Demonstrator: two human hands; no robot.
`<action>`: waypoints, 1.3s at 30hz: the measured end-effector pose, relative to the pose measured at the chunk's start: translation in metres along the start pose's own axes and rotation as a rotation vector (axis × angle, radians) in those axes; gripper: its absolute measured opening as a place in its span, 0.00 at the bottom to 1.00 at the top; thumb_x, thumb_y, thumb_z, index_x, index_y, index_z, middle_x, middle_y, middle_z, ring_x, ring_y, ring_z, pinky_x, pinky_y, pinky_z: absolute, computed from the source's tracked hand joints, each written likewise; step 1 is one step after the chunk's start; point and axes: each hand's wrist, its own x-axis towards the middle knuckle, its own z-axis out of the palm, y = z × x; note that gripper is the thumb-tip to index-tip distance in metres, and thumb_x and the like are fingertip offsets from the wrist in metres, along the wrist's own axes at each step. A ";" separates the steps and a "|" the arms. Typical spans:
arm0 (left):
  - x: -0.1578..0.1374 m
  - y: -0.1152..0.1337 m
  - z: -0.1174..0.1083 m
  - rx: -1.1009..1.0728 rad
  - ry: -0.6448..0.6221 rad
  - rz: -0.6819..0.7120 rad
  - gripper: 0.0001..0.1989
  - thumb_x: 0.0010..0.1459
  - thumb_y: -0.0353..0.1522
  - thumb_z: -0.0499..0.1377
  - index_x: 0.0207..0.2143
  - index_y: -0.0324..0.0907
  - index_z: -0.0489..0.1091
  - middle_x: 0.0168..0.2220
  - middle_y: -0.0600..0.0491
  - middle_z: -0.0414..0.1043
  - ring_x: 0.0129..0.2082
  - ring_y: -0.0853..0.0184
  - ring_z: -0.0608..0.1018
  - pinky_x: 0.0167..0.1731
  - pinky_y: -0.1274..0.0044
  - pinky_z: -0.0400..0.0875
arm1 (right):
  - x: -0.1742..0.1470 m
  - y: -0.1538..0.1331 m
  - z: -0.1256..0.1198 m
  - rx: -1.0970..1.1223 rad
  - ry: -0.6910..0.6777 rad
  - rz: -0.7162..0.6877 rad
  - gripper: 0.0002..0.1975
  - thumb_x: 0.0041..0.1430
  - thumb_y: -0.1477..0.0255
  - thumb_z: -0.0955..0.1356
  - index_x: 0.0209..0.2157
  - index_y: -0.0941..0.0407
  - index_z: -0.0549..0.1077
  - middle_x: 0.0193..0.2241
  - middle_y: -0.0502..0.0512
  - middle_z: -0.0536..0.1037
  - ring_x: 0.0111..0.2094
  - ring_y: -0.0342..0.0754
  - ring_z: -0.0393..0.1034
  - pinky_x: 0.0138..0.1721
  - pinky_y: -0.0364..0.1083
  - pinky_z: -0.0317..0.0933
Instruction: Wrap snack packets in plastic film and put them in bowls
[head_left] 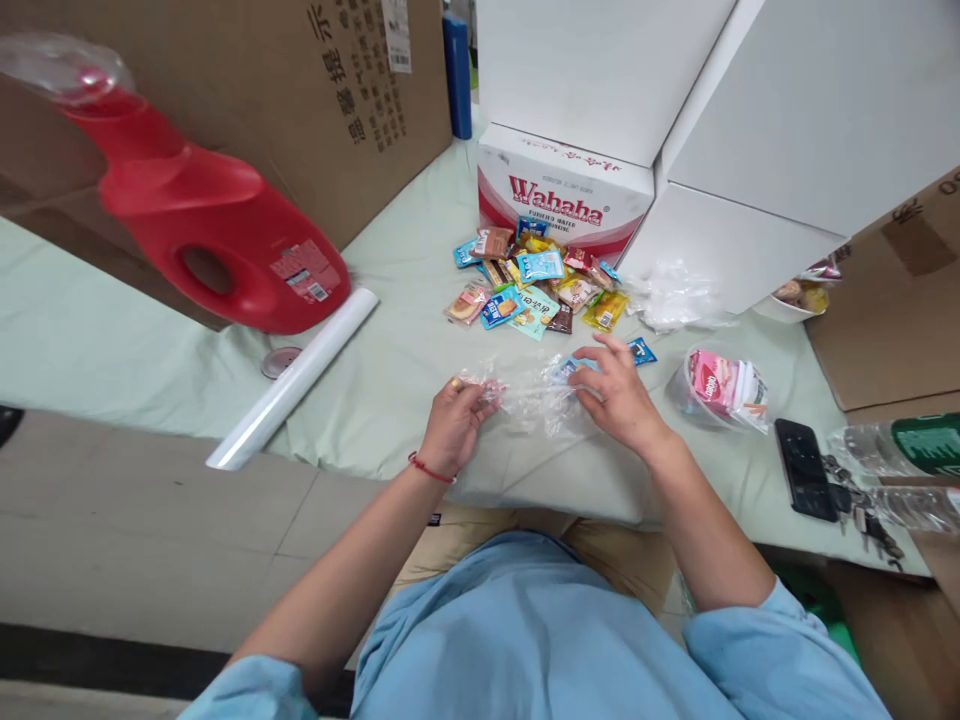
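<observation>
My left hand (455,425), with a red cord at the wrist, pinches one end of a clear plastic bag (529,395) just above the cloth. At the bag's other end is my right hand (616,392), its fingers spread and bent over the plastic. A blue snack packet (574,368) shows by the right fingertips; whether it lies inside the bag or under it I cannot tell. Beyond both hands lies a pile of small wrapped snacks (534,310). One dark blue packet (641,351) rests apart, just past my right hand.
A white roll (292,380) and a big red jug (225,230) stand left. Behind the snacks is a Wahaha carton (562,190), with crumpled plastic bags (675,295) beside it. Rightward are a tub of packets (694,400), a phone (805,468), keys (874,525) and plastic bottles (877,447).
</observation>
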 end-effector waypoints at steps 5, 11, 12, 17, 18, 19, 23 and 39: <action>0.038 0.017 0.012 0.142 0.118 -0.004 0.10 0.47 0.33 0.64 0.29 0.44 0.64 0.25 0.61 0.66 0.24 0.75 0.71 0.25 0.83 0.69 | -0.007 -0.025 -0.029 -0.190 0.142 -0.062 0.05 0.67 0.74 0.68 0.38 0.54 0.77 0.41 0.58 0.78 0.56 0.59 0.64 0.56 0.57 0.58; 0.076 0.026 0.021 0.135 0.110 -0.161 0.07 0.53 0.33 0.61 0.28 0.43 0.64 0.22 0.58 0.67 0.19 0.73 0.70 0.21 0.81 0.65 | -0.038 -0.064 0.012 -0.332 -0.122 -0.052 0.11 0.70 0.75 0.64 0.33 0.55 0.74 0.28 0.55 0.74 0.34 0.50 0.65 0.36 0.48 0.54; 0.080 0.027 0.021 0.129 0.109 -0.182 0.06 0.53 0.33 0.60 0.28 0.42 0.64 0.22 0.56 0.68 0.19 0.72 0.72 0.22 0.81 0.66 | -0.043 -0.070 0.023 -0.318 -0.198 -0.028 0.11 0.70 0.75 0.63 0.34 0.55 0.74 0.29 0.55 0.75 0.34 0.49 0.66 0.34 0.47 0.53; 0.080 0.030 0.013 0.096 0.152 -0.111 0.06 0.56 0.34 0.59 0.32 0.43 0.63 0.33 0.52 0.72 0.34 0.67 0.79 0.33 0.76 0.73 | -0.048 -0.103 0.060 -0.233 -0.531 0.137 0.08 0.71 0.76 0.61 0.43 0.53 0.72 0.37 0.55 0.77 0.37 0.49 0.72 0.29 0.44 0.54; 0.074 0.031 0.011 0.134 0.218 -0.014 0.08 0.55 0.34 0.60 0.34 0.44 0.63 0.36 0.53 0.72 0.37 0.67 0.79 0.36 0.76 0.73 | -0.044 -0.109 0.064 -0.221 -0.566 0.175 0.09 0.71 0.76 0.61 0.44 0.53 0.71 0.39 0.56 0.77 0.37 0.49 0.73 0.29 0.44 0.56; 0.065 0.031 0.009 0.200 0.309 0.119 0.10 0.53 0.33 0.62 0.36 0.44 0.63 0.39 0.53 0.71 0.41 0.67 0.78 0.38 0.76 0.73 | -0.040 -0.114 0.067 -0.209 -0.594 0.214 0.10 0.71 0.77 0.60 0.46 0.53 0.70 0.40 0.56 0.77 0.37 0.50 0.74 0.29 0.44 0.58; 0.016 0.034 0.010 0.605 0.526 0.688 0.18 0.50 0.30 0.65 0.44 0.45 0.65 0.48 0.52 0.70 0.46 0.67 0.75 0.45 0.74 0.71 | -0.019 -0.130 0.078 -0.172 -0.642 0.354 0.12 0.71 0.78 0.58 0.49 0.54 0.69 0.42 0.58 0.78 0.38 0.52 0.78 0.31 0.45 0.66; 0.017 -0.033 -0.011 1.717 -0.436 0.806 0.21 0.71 0.35 0.49 0.62 0.46 0.67 0.70 0.44 0.60 0.72 0.56 0.60 0.70 0.45 0.38 | -0.054 -0.076 0.048 0.000 -0.070 0.282 0.22 0.73 0.65 0.61 0.62 0.57 0.70 0.62 0.66 0.71 0.63 0.59 0.63 0.63 0.58 0.60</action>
